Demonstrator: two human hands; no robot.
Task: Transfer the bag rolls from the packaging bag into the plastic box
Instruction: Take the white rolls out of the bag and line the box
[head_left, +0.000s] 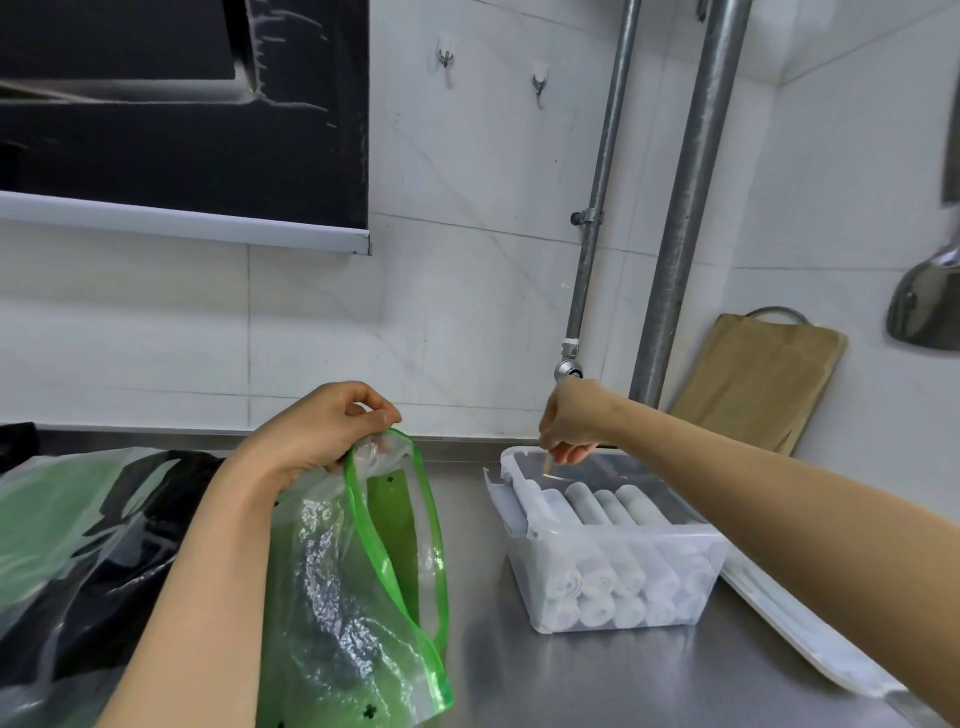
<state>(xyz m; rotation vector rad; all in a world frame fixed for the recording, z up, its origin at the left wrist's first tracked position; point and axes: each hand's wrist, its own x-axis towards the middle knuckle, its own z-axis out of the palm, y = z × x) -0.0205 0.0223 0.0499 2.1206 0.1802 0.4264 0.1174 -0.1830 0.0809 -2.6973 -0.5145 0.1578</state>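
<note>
Many white bag rolls (608, 574) lie stacked in the plastic box (649, 533)

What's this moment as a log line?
left hand: pinches packaging bag | right hand: above plastic box, grip unclear | bag rolls: in box

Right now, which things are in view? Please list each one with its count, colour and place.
packaging bag: one, clear with green zip edge, front centre
bag rolls: many, white, stacked inside the box
plastic box: one, clear, on the counter, right of the bag
flat lid-like piece: one, whitish, right of box
cutting board: one, brown, leaning on right wall
pipes: two, grey, upright behind box
wall hooks: two, metal, upper tiles
second bag: one, green and black, far left
counter: one, steel
left hand: pinches packaging bag's top
right hand: above box's far end, fingers curled
</note>
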